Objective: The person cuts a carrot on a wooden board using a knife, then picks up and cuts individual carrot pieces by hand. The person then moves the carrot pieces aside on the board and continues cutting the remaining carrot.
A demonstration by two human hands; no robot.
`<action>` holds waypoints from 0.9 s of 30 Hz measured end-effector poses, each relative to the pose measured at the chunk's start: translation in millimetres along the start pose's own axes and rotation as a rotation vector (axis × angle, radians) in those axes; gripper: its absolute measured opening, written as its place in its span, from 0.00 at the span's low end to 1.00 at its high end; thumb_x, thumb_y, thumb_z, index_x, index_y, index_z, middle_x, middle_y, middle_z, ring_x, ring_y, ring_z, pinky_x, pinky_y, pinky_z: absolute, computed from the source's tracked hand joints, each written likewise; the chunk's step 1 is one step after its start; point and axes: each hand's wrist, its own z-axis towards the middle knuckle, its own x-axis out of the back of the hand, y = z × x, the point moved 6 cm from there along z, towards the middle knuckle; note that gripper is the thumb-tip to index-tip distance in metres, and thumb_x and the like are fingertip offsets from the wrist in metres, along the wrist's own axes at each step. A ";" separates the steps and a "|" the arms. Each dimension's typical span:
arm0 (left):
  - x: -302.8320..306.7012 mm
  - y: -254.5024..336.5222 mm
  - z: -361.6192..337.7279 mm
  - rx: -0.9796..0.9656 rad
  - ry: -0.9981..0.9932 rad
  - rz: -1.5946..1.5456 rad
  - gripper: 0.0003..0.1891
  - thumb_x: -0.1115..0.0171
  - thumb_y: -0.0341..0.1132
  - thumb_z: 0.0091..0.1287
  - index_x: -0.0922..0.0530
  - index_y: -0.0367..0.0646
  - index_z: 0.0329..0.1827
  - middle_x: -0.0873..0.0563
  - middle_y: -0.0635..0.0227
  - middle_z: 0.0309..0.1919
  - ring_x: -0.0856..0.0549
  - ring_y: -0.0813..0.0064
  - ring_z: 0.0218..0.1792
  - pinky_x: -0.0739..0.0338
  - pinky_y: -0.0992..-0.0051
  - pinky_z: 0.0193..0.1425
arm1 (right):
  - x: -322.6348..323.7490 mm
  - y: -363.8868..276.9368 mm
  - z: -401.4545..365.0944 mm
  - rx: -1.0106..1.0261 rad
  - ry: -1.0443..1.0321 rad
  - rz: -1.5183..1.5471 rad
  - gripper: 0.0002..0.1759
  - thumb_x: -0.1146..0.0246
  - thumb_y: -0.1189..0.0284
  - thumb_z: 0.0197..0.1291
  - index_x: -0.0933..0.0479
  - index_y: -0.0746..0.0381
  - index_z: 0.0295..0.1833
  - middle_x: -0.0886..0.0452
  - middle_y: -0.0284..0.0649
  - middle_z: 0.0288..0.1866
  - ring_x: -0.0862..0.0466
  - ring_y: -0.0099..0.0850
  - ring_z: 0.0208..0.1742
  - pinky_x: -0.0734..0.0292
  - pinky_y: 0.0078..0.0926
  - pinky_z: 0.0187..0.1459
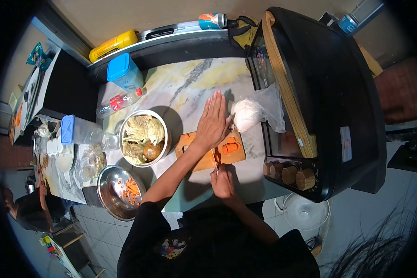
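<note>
1. Left hand [212, 121]: at the centre of the frame, flat and holding nothing, fingers extended and close together, above the far edge of the board.
2. Right hand [223, 183]: just below centre, fingers curled around the handle of a thin-bladed knife [216, 163], which is mostly hidden.
3. Rectangular orange-brown cutting board [203, 163]: at the centre, under the left forearm; the knife is over its near side.
4. Orange carrot pieces [230, 148]: on the board's right part, with another bit beside the blade.
5. Clear plastic bag with white contents [247, 114]: right of the left hand's fingertips; I cannot tell whether they touch.
6. Round white bowl [167, 144]: left of the board, holding pale cabbage leaves [143, 129] and a brown round item [153, 150].
7. Shiny steel bowl [107, 197]: lower left of centre, containing small orange pieces [131, 191].
8. Large black oven [343, 106] with wooden handle: right side.
</note>
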 end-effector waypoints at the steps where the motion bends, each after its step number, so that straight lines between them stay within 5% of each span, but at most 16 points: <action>1: -0.4 0.6 1.8 -0.005 0.002 -0.001 0.31 0.58 0.39 0.68 0.53 0.25 0.67 0.52 0.40 0.68 0.51 0.49 0.70 0.58 0.59 0.72 | -0.5 0.8 0.0 -0.005 0.002 -0.015 0.11 0.49 0.72 0.60 0.35 0.71 0.42 0.25 0.64 0.27 0.23 0.59 0.33 0.30 0.52 0.33; 27: 11.9 0.6 10.2 0.041 0.098 -0.060 0.30 0.57 0.35 0.68 0.52 0.24 0.66 0.52 0.39 0.68 0.52 0.48 0.70 0.59 0.58 0.72 | -7.7 7.7 3.8 0.030 0.015 -0.056 0.12 0.48 0.71 0.59 0.34 0.72 0.39 0.25 0.62 0.25 0.24 0.60 0.32 0.29 0.52 0.32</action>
